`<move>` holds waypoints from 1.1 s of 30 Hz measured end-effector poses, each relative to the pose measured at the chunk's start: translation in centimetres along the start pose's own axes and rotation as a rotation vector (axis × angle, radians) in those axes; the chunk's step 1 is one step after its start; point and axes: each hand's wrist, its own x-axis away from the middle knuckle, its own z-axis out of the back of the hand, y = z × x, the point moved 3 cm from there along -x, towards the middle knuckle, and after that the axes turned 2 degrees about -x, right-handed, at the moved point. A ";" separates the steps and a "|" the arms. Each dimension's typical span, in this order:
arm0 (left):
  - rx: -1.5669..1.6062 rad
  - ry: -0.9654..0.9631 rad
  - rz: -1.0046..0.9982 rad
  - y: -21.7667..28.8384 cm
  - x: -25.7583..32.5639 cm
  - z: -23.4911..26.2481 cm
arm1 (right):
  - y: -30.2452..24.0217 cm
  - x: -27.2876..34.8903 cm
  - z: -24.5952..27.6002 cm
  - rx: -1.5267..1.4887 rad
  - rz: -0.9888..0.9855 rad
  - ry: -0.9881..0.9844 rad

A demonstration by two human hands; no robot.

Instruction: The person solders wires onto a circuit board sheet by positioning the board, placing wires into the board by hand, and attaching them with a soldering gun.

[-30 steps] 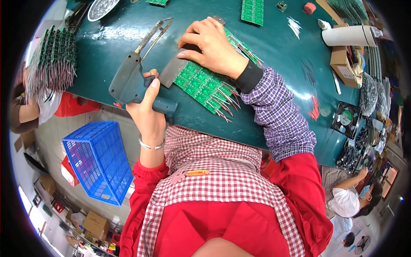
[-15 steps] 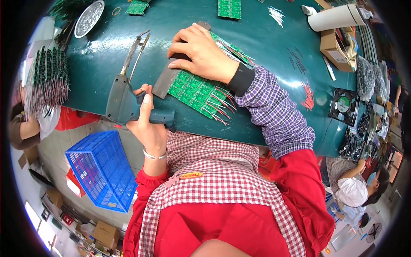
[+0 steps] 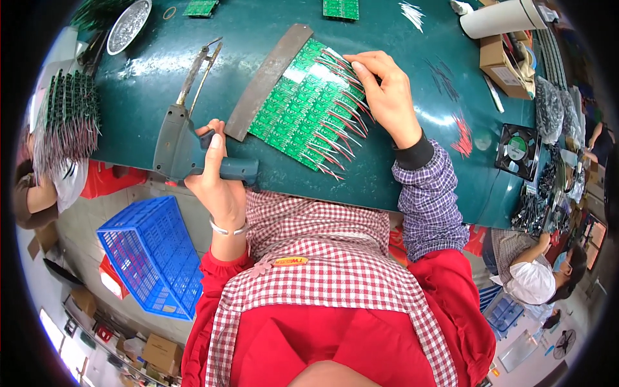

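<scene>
My left hand point(image 3: 218, 184) is wrapped round a dark green soldering gun point(image 3: 174, 145), its thumb along the handle. The gun's metal tip lies over the table, pointing away from me. To its right sits a panel of green circuit boards point(image 3: 290, 106), with thin red, white and dark wires point(image 3: 338, 126) sticking out along its right side. A flat grey bar point(image 3: 271, 80) lies along the panel's left edge. My right hand point(image 3: 390, 93) is at the panel's far right, its thumb and forefinger closed on the wires there.
Loose white wires point(image 3: 411, 14), dark wires point(image 3: 443, 80) and red wires point(image 3: 461, 135) lie on the green table to the right, near a black fan point(image 3: 518, 151) and a cardboard box point(image 3: 506, 68). Wired boards point(image 3: 68, 116) stack at left. A blue crate point(image 3: 151, 255) stands below. Another person point(image 3: 532, 274) sits at right.
My right hand has left the grey bar and moved right to the wires, uncovering the bar and panel. My left hand still holds the soldering gun, almost unmoved.
</scene>
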 end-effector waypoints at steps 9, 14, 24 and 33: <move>0.006 0.009 0.003 0.1 0.1 0.1 | -0.1 0.3 -0.2 -0.016 -0.017 0.017; 0.005 0.001 -0.004 0.1 0.0 0.2 | 0.2 -0.6 0.0 0.024 0.019 -0.012; -0.012 0.000 -0.011 0.1 0.0 0.3 | -0.7 -1.0 -1.1 0.005 0.049 -0.145; -0.080 0.044 -0.169 1.5 0.7 1.5 | 0.5 3.4 5.4 -0.062 -0.113 0.346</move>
